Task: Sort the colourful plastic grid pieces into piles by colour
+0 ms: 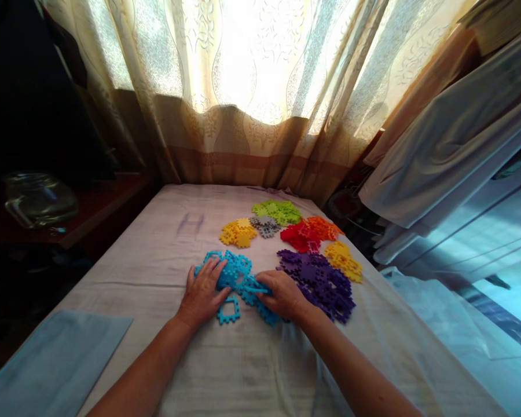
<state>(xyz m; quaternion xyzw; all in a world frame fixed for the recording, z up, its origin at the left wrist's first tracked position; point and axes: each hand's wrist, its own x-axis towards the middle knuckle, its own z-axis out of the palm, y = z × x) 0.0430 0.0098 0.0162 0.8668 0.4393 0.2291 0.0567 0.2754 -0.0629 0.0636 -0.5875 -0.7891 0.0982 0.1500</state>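
A pile of light-blue interlocking plastic tiles (238,263) with toothed edges lies between my hands. My left hand (203,294) rests palm down over the pile's left side, fingers stretched and spread across the tiles. At the right side, the fingers of my right hand (283,294) are closed on a blue interlocking tile, seen nearly edge-on; more blue tiles lie under that hand. One square blue frame tile (229,319) lies flat on the cloth, close to my left thumb. Just right of my right hand spreads a heap of dark purple tiles (323,282).
Beyond the blue pile lie heaps of yellow (237,234), grey (267,227), green (278,212), red (298,236) and orange tiles (323,227). Another yellow heap (344,262) sits near the cloth-covered surface's right edge. A pale blue sheet (47,362) lies front left; a glass jug (41,200) stands left.
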